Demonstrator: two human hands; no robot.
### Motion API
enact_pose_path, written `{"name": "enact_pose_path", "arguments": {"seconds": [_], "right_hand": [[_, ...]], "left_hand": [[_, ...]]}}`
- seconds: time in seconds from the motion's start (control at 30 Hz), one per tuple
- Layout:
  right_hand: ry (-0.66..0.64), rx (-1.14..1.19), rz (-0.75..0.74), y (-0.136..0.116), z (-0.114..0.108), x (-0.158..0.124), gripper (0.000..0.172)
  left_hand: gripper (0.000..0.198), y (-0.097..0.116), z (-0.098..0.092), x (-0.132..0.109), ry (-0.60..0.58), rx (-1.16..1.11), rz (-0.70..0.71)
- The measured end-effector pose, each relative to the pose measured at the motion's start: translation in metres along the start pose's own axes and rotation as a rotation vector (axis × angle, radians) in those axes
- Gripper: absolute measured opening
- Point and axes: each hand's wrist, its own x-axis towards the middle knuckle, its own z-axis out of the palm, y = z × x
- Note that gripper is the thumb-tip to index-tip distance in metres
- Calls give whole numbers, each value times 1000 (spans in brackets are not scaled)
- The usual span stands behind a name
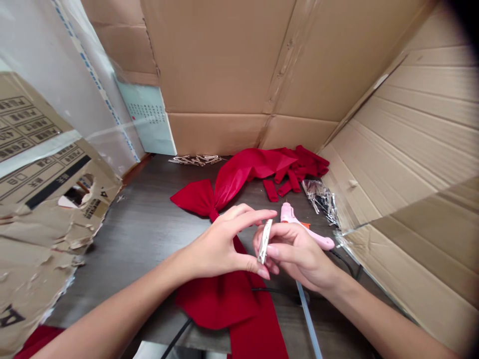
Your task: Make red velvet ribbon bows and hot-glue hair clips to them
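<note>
My right hand (295, 249) pinches a silver metal hair clip (265, 242) upright between thumb and fingers. My left hand (228, 244) curves around the clip from the left, its index finger by the upper end and its thumb by the lower end. Those left fingers are spread apart; whether they touch the clip is hard to tell. Beneath both hands lies a red fabric bow (220, 299) with long tails, partly covered by my left hand. Just beyond my right hand rests a pink glue gun (314, 237), with a translucent glue stick (310, 321) nearer me.
Red fabric pieces (258, 167) lie heaped at the back. Loose silver clips (196, 160) are at the back left, and a clear bag of clips (322, 199) sits at the right. Cardboard walls (224, 60) enclose the dark table (138, 224). A black cable (177, 336) runs across.
</note>
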Motion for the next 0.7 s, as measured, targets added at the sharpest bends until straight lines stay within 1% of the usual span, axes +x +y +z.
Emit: {"name": "enact_pose_path", "arguments": {"seconds": [0.03,0.07,0.1,0.17,0.2,0.23,0.27,0.3,0.33,0.43,0.47,0.5,0.53,0.6,0.67,0.7], "right_hand": [[18,2,-14,-1,-1,0,12],[40,5,-32,-3,-2,0,12],[62,6,-49,-4,-3,0,12],[102,-4,-78,-4,-7,1,12],[116,-19,-85,-4,-9,1,12],[130,-38,-84,-3,-11,2,11],[145,-57,-76,-1,-13,2,10],[160,-72,-62,0,-14,3,10],[173,-79,-42,2,-15,4,11],[184,-67,34,7,-16,6,8],[178,-61,57,9,-15,6,7],[171,-56,79,11,-15,7,7],[164,-46,98,12,-15,8,7],[148,-16,126,14,-15,9,7],[128,26,142,15,-14,10,5],[118,43,144,14,-14,10,5]], "left_hand": [[79,2,-5,1,11,45,-4],[73,5,-12,1,46,98,-25],[59,7,-18,2,105,160,-76],[17,10,-31,4,287,276,-256],[7,10,-36,4,369,318,-355],[10,9,-41,4,433,355,-442],[13,8,-44,4,461,395,-512],[14,5,-46,4,445,440,-564],[15,3,-47,3,390,487,-605],[27,-5,-46,0,98,590,-747],[32,-7,-45,-1,17,592,-791],[36,-9,-43,-2,-32,580,-824],[38,-11,-42,-3,-49,559,-842],[37,-16,-37,-5,-28,470,-834],[29,-22,-32,-6,35,283,-847],[23,-25,-28,-7,91,131,-879]]}}
